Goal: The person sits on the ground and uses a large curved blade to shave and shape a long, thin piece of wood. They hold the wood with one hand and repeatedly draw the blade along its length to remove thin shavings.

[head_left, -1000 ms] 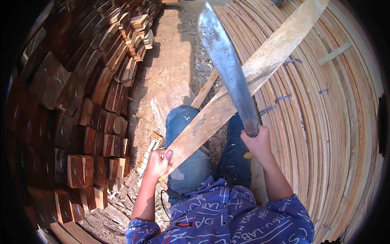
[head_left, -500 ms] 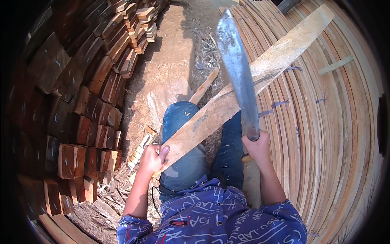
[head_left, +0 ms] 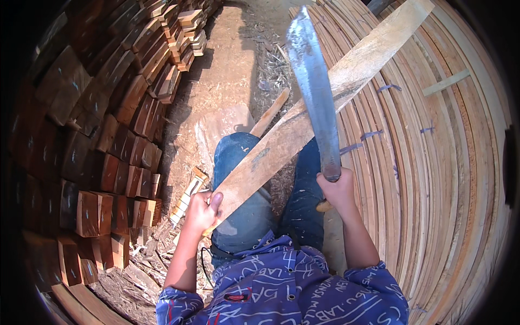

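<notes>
plank (head_left: 303,124) in one fist, big machete (head_left: 317,92) in the other

left hand (head_left: 201,211) was closed round the plank's low end at lower centre of the frame, board running diagonally to the upper right over the blue-jeaned knees (head_left: 244,179). right hand (head_left: 338,189) was clenched on the machete handle, blade pointing up at top centre. plank looked stiff, thin, light and splintery, so grip the end and stay off the edges. the blade looked heavy; handle only. stacked timber (head_left: 108,135) sat left, pale boards (head_left: 444,179) right.
</notes>
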Demonstrator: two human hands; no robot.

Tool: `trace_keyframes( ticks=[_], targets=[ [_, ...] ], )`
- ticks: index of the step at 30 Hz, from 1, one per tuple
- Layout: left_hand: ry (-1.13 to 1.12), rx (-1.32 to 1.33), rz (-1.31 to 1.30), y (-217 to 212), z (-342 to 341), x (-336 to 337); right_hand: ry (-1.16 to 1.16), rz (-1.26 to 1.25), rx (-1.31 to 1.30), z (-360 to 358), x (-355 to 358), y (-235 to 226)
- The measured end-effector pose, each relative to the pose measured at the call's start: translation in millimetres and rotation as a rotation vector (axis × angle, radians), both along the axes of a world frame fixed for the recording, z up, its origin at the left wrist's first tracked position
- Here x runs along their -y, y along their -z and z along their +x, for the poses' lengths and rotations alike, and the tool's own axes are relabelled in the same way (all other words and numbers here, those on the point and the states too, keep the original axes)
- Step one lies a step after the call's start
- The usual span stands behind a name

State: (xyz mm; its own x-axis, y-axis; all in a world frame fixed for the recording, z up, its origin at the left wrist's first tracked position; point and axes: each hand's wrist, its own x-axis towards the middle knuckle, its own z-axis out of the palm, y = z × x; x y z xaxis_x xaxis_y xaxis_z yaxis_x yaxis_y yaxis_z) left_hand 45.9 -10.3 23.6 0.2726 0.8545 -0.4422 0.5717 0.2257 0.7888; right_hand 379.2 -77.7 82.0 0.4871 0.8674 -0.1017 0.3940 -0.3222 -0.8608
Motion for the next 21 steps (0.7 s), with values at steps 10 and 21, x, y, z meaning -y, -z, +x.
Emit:
trace_keyframes(
  ticks=[10, 21],
  targets=[
    [0.02, 0.05, 0.107, 2, -12, 4, 0.02, -0.112, 0.003, 7, -10, -16],
    [0.027, 0.01, 0.036, -5, -7, 2, -0.057, -0.001, 0.038, -13, 0, 2]
  ],
)
